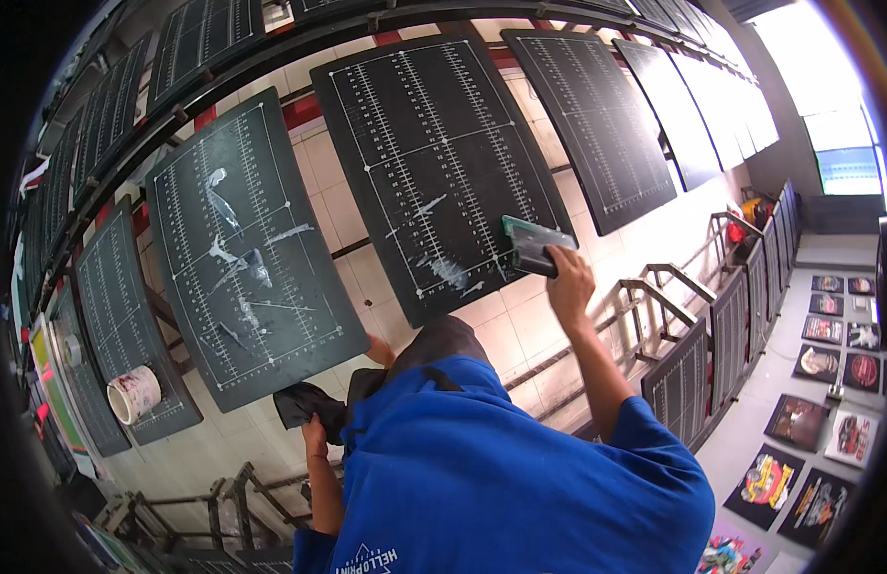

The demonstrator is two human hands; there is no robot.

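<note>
My right hand (572,280) grips a squeegee (534,246) with a dark body and a green edge. The tool is held over the lower right part of a black rectangular board (395,115), which is printed with white ruler lines and smeared with whitish residue. Whether its edge touches the surface I cannot tell. Low on the left, my left hand (314,437) is closed on a piece of dark cloth (307,406), beside my blue shirt. Another board (190,306) to the left carries whitish, wet-looking smears.
A stained white tub (134,394) sits on a board at far left. More ruled boards (596,124) line the metal rails to the right. Metal frames (668,292) stand behind me at right. Printed pictures (766,486) cover the pale surface at far right.
</note>
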